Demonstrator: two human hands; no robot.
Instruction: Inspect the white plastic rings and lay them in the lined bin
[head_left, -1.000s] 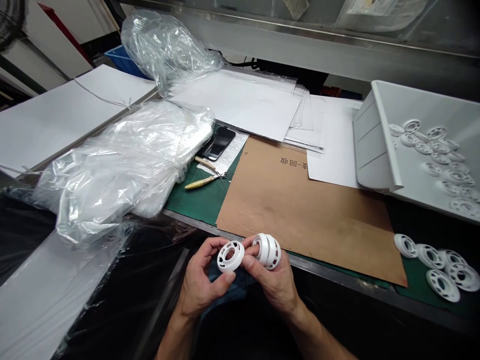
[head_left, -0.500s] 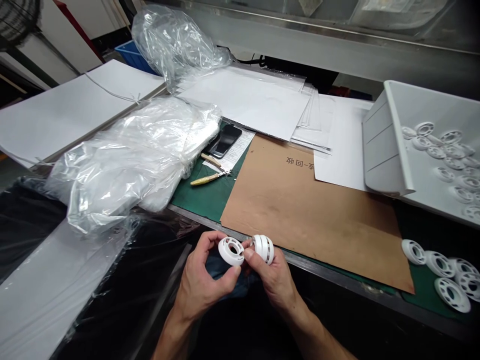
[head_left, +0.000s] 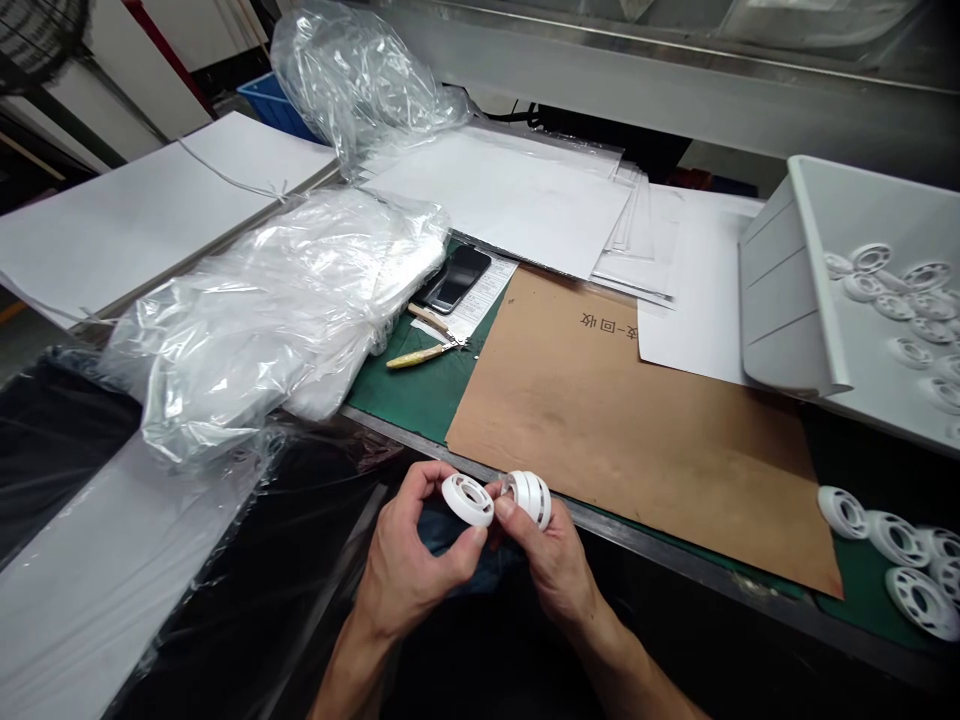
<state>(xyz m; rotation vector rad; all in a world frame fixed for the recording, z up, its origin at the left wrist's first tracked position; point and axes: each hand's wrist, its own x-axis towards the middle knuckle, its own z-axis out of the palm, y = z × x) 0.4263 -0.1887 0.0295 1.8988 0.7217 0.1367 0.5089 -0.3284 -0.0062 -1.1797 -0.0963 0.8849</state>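
Note:
Between the fingers and thumb of my left hand is one white plastic ring with slots round its face, tilted. My right hand is closed round a short stack of similar white rings, its thumb near the first ring. Both hands are close together in front of the table's edge, and part of the right fingers is hidden behind the rings. More loose white rings lie at the right on the green table top.
Brown cardboard covers the table ahead. A white bin with several rings stands at right. Pliers, a phone and white sheets lie farther back. Plastic bags are at left.
The ring in my left hand has turned, its face now tipped more toward the right. My right hand still grips the stack. The view has shifted slightly left.

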